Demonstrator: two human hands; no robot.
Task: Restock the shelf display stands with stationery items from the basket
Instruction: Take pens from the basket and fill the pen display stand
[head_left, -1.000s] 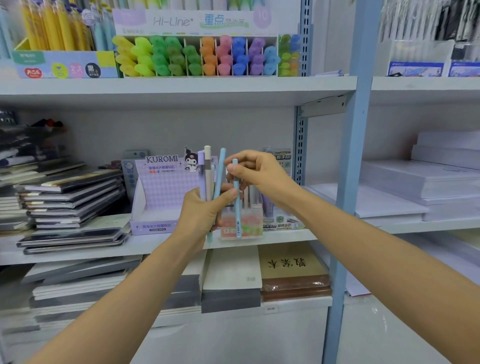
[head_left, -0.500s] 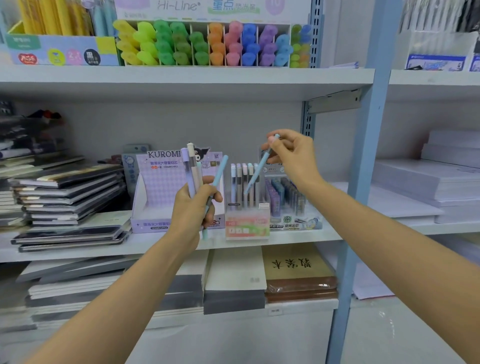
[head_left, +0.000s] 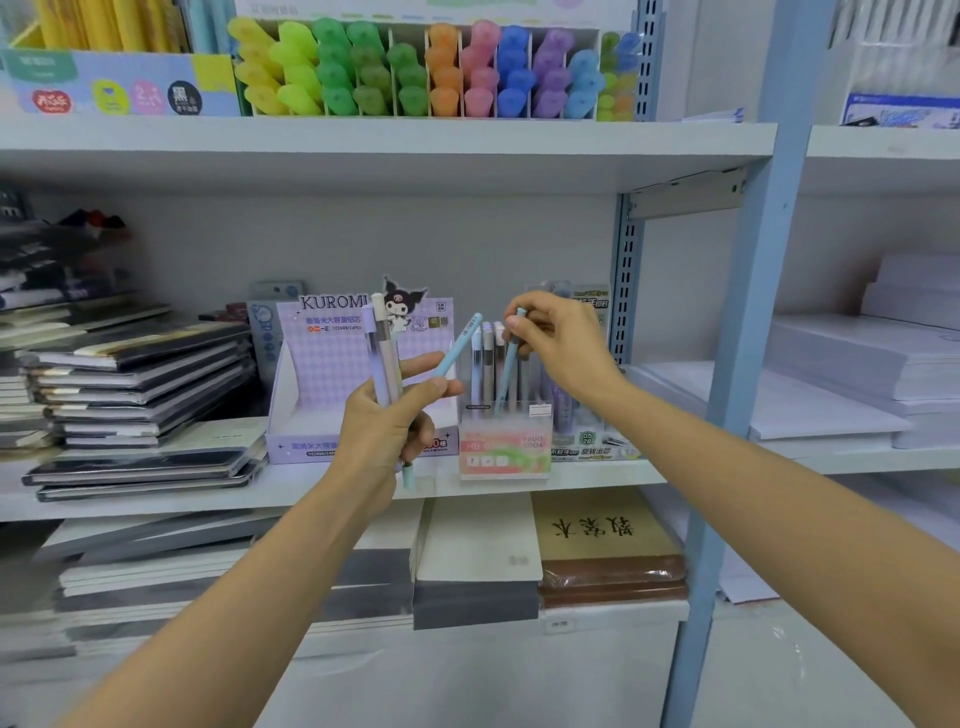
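Pinching the top of a slim pale-blue pen (head_left: 508, 364) in the fingertips of the right hand (head_left: 563, 345) — barrel slanted, lower end down inside the clear plastic display stand (head_left: 506, 452), among a row of upright pastel pens on the white middle shelf (head_left: 156, 501). Gripping in the left hand (head_left: 384, 431), just left of the stand, a loose fan of smooth round pens (head_left: 383, 358) — lilac and cream upright, one blue tilted right. All in front of the lilac cardboard Kuromi box (head_left: 317, 379), beside flat dark notebooks (head_left: 140, 384) in a stack, below chunky rounded highlighters (head_left: 415, 78) in rainbow rows.
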